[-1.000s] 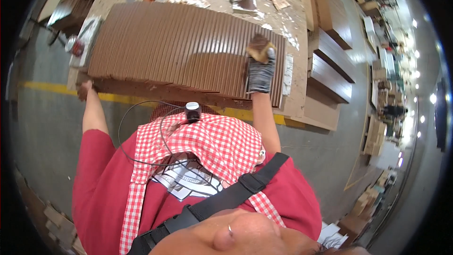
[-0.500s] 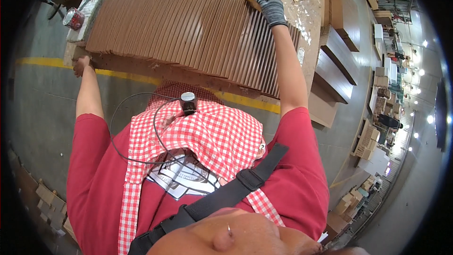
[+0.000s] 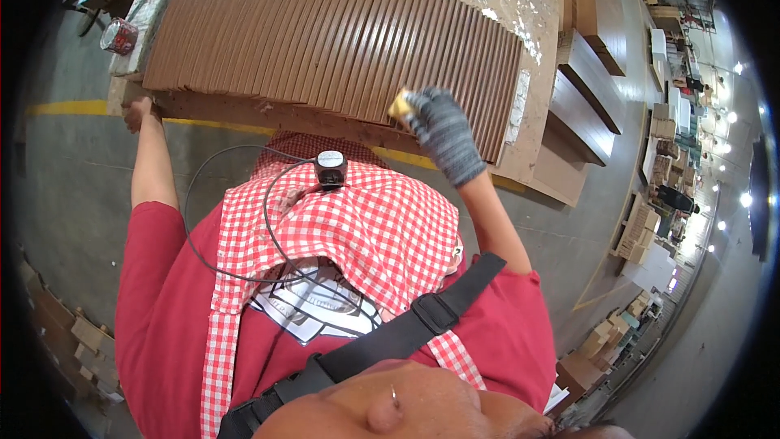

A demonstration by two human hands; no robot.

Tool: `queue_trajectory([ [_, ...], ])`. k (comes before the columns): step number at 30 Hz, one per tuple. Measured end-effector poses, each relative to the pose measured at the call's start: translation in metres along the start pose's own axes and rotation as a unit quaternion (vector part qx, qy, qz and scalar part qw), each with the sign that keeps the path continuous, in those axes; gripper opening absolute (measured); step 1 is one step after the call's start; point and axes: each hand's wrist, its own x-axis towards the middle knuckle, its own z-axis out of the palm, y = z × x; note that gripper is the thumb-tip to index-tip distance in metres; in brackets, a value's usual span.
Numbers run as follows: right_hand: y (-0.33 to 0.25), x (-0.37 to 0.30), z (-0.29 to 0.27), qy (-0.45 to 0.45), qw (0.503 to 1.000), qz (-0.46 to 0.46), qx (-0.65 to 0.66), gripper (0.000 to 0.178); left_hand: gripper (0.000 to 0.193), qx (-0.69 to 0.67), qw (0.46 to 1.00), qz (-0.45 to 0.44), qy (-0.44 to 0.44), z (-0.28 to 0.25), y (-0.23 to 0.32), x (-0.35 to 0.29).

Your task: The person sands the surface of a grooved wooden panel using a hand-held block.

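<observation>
1. In the head view, my right hand (image 3: 445, 134), in a grey striped glove, is bent around a small yellow pad (image 3: 400, 106). The fingers are curled closely on it, and they cover most of it, so its full shape I cannot see.
2. This hand is over the near edge of the brown slats (image 3: 325, 41), toward their right part. Whether the pad touches them, I cannot tell.
3. The slats lie side by side in one long row on the worktable (image 3: 546, 28), in front of me. Their far left corner is cut off by the upper border.
4. My left hand (image 3: 138, 114) is bare and is at the near left corner of the table. Its fingers are small and partly hidden; how far they are bent, or if they grip the edge, I cannot tell.
5. Beside the slats, at left, a reddish can (image 3: 120, 36) is on a pale block (image 3: 152, 16). What is inside is hard to make out.
</observation>
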Motion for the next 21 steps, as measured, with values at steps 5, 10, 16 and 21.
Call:
queue_trajectory([
  [5,0.005,-0.018,-0.031,-0.076,0.950,-0.006,0.302,0.033,0.059,0.115,0.992,0.045,-0.040,0.001,-0.010,0.011],
  [10,0.050,0.079,-0.047,0.125,0.898,0.067,0.417,0.036,0.059,0.077,0.996,0.029,-0.024,0.001,0.002,-0.009],
  [16,0.114,0.196,-0.005,0.145,0.982,0.069,0.095,0.034,0.059,0.133,0.986,0.056,-0.081,0.026,0.007,0.015],
  [21,0.035,0.142,-0.012,-0.014,0.996,0.088,0.008,0.025,0.058,0.118,0.992,0.020,-0.032,0.002,-0.028,0.031],
])
